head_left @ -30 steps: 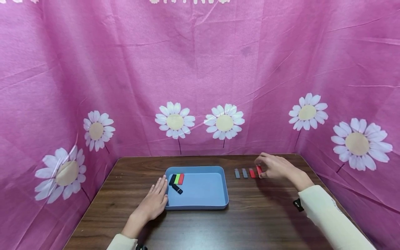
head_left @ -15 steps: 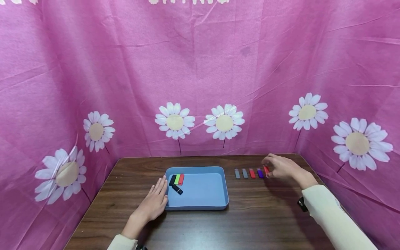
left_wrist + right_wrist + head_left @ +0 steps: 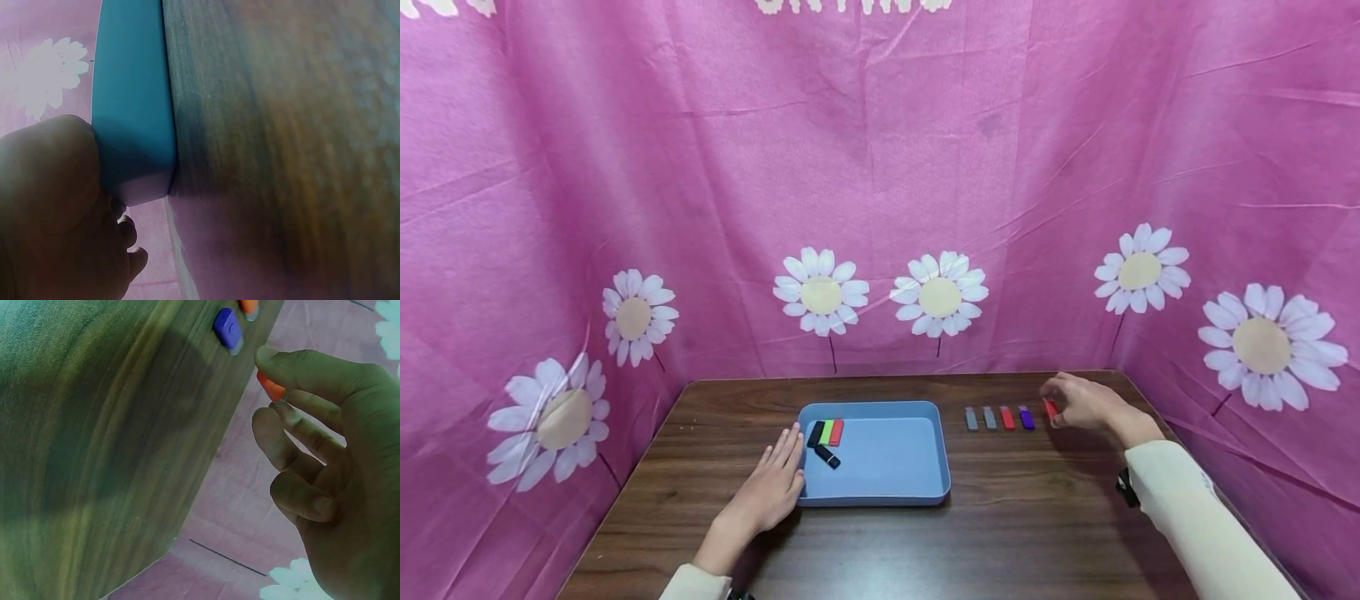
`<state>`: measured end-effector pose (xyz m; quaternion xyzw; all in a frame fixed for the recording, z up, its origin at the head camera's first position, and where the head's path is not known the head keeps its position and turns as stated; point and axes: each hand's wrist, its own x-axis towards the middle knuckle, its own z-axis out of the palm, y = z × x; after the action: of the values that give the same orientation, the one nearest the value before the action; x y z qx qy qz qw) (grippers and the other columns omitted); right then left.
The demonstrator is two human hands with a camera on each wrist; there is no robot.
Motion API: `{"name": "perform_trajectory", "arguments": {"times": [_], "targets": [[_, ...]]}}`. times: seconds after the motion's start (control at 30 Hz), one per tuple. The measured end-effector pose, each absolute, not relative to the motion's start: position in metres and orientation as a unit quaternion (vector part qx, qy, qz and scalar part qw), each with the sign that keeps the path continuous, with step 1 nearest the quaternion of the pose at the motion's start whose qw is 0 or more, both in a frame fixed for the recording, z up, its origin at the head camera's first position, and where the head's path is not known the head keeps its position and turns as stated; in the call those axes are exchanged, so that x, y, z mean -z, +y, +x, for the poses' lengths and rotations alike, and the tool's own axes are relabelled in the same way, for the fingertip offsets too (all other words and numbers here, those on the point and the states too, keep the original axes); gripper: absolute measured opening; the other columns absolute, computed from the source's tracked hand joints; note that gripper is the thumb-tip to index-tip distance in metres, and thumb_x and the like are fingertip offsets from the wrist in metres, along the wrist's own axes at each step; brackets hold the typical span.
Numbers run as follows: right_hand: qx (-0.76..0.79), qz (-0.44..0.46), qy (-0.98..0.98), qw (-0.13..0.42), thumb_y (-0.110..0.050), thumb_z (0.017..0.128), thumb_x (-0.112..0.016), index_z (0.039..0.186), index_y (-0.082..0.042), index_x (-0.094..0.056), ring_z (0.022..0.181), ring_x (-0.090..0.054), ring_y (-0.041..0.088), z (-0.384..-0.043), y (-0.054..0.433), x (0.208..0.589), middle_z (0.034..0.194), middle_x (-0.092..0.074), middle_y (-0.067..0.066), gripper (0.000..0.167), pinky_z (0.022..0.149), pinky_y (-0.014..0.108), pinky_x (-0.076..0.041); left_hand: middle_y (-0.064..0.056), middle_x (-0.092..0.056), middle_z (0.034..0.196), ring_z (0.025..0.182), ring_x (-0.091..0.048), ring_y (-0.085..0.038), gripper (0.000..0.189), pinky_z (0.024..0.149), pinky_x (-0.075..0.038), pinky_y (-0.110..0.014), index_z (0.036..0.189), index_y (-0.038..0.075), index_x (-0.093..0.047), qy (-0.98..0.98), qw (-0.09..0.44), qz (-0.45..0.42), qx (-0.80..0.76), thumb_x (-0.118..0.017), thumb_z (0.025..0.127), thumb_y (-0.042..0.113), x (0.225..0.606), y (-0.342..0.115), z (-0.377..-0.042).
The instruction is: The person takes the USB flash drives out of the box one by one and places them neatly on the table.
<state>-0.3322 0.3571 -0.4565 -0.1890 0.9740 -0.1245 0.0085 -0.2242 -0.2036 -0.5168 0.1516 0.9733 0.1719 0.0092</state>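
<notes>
In the head view my right hand (image 3: 1086, 406) pinches a red USB stick (image 3: 1051, 409) at the right end of a row on the table. The right wrist view has this orange-red USB stick (image 3: 270, 386) between thumb and fingers, partly hidden. Left of it lie a purple USB stick (image 3: 1026, 418), a red USB stick (image 3: 1007, 418) and two grey USB sticks (image 3: 990, 418), side by side and apart. My left hand (image 3: 767, 492), fingers straight, rests against the left side of a blue tray (image 3: 880, 502); the left wrist view shows the hand touching the tray's wall (image 3: 134, 81).
Inside the tray's left part, black, green (image 3: 826, 432) and red sticks lie together, with another black USB stick (image 3: 827, 456) slanted below them. Pink flowered cloth (image 3: 880, 167) stands behind and beside the brown wooden table (image 3: 1000, 533).
My right hand has moved to the right along the row with a red USB stick. The purple stick, hidden a second ago, now shows in the row. My left hand stays at the tray.
</notes>
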Motion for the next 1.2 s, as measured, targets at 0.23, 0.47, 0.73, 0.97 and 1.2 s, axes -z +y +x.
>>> {"name": "perform_trajectory", "arguments": {"times": [0.23, 0.47, 0.73, 0.97, 1.2], "targets": [[0.143, -0.16, 0.976, 0.035, -0.014, 0.071, -0.092, 0.124, -0.002, -0.071, 0.098, -0.067, 0.029, -0.34, 0.364, 0.463, 0.111, -0.067, 0.009, 0.058, 0.089, 0.058, -0.057, -0.022, -0.019, 0.177, 0.164, -0.019, -0.043, 0.061, 0.131, -0.023, -0.064, 0.164, -0.007, -0.03, 0.973, 0.004, 0.157, -0.169, -0.045, 0.111, 0.019, 0.517, -0.205, -0.225], [0.178, -0.145, 0.971, 0.073, -0.007, 0.074, -0.087, 0.128, 0.003, -0.067, 0.083, -0.065, 0.022, -0.35, 0.368, 0.471, 0.111, -0.068, 0.013, 0.059, 0.07, 0.039, -0.058, -0.021, -0.018, 0.178, 0.165, -0.019, -0.042, 0.06, 0.132, -0.023, -0.063, 0.164, -0.007, -0.029, 0.973, 0.003, 0.159, -0.166, -0.044, 0.112, 0.019, 0.518, -0.205, -0.225], [0.204, -0.154, 0.963, 0.085, -0.001, 0.073, -0.083, 0.125, 0.008, -0.065, 0.066, -0.064, 0.014, -0.355, 0.369, 0.481, 0.106, -0.065, 0.016, 0.056, 0.058, 0.031, -0.058, -0.023, -0.021, 0.176, 0.163, -0.021, -0.045, 0.061, 0.13, -0.024, -0.066, 0.164, -0.008, -0.03, 0.972, -0.003, 0.161, -0.174, -0.045, 0.111, 0.019, 0.518, -0.204, -0.225], [0.197, -0.154, 0.964, 0.089, -0.001, 0.073, -0.081, 0.123, 0.007, -0.066, 0.07, -0.065, 0.016, -0.355, 0.363, 0.484, 0.106, -0.064, 0.017, 0.053, 0.059, 0.031, -0.058, -0.023, -0.019, 0.177, 0.164, -0.02, -0.044, 0.062, 0.131, -0.024, -0.065, 0.164, -0.007, -0.029, 0.971, 0.001, 0.161, -0.176, -0.045, 0.111, 0.019, 0.518, -0.204, -0.226], [0.198, -0.146, 0.964, 0.097, 0.001, 0.075, -0.079, 0.125, 0.007, -0.066, 0.069, -0.065, 0.016, -0.354, 0.359, 0.486, 0.108, -0.061, 0.017, 0.052, 0.058, 0.03, -0.058, -0.023, -0.019, 0.177, 0.164, -0.02, -0.043, 0.061, 0.131, -0.023, -0.063, 0.164, -0.007, -0.029, 0.972, 0.005, 0.16, -0.171, -0.044, 0.111, 0.02, 0.515, -0.205, -0.223]]}}
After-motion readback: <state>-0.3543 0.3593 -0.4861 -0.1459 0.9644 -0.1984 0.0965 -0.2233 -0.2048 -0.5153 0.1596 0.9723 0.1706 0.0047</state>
